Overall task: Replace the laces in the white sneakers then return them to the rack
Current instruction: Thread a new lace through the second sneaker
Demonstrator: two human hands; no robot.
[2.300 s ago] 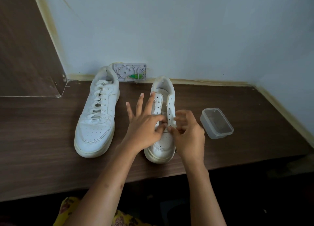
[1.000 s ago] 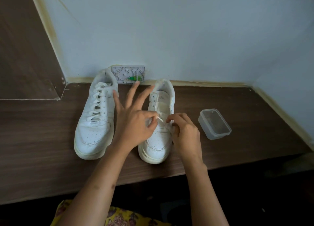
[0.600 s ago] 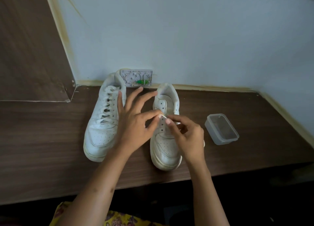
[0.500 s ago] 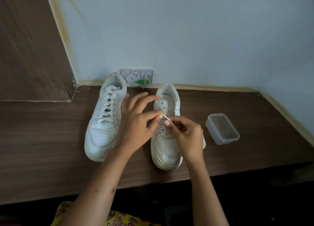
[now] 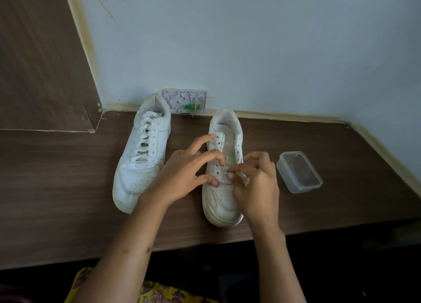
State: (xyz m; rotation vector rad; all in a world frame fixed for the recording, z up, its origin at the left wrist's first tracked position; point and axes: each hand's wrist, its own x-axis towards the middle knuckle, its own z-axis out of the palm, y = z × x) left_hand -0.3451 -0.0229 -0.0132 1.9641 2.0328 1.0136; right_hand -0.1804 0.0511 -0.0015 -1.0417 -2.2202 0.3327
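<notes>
In the head view, two white sneakers are set on the worktop (image 5: 57, 189). The laced sneaker (image 5: 141, 157) lies left; the unlaced sneaker (image 5: 224, 177) is steadied by the left hand (image 5: 182, 177), fingers loosely curled on its eyelets. A lace tip (image 5: 237, 174) is pinched by the right hand (image 5: 255, 184). A clear container (image 5: 298, 171) sits just right.

Looks like a room in a home, not a shop or workshop. Dark wood-grain counter (image 5: 68, 189) built into a corner, meeting pale blue painted walls (image 5: 250, 41) with a yellowed, uneven seam along the join. Small open wall box (image 5: 185, 101) with a green part at counter level, its wiring exposed. Worn white sneakers (image 5: 142, 157) and a clear plastic food container (image 5: 299, 171) set out together. Floral yellow garment (image 5: 145, 291) at the bottom edge.
</notes>
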